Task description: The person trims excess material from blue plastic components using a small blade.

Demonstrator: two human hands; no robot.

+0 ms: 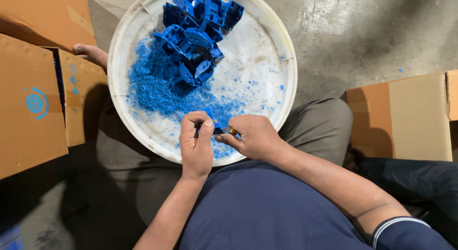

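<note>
Far left: open cardboard box (33, 104) with a flap toward the basin; its inside is too dark to read. A bare foot (91, 53) pokes out between it and the white round basin (286, 64) sitting on the person's lap. In the basin, a spread of blue shavings (152, 88) covers the left and middle of the floor, and a pile of blue moulded plastic parts (195, 35) sits at the far side, touching the shavings. Judging by the volume of swarf, a good amount of trimming looks done; the pile suggests plenty of parts in play, but I can't tell trimmed from untrimmed. Left hand (195, 140) is curled closed, pinching a small blue part (210, 117) over the near rim. Right hand (253, 135) is closed on a small tool with a yellowish handle (233, 131), tip at the part; blade not visible. Right: another cardboard box (405, 116) on the concrete floor (358, 35), contents out of view.
</note>
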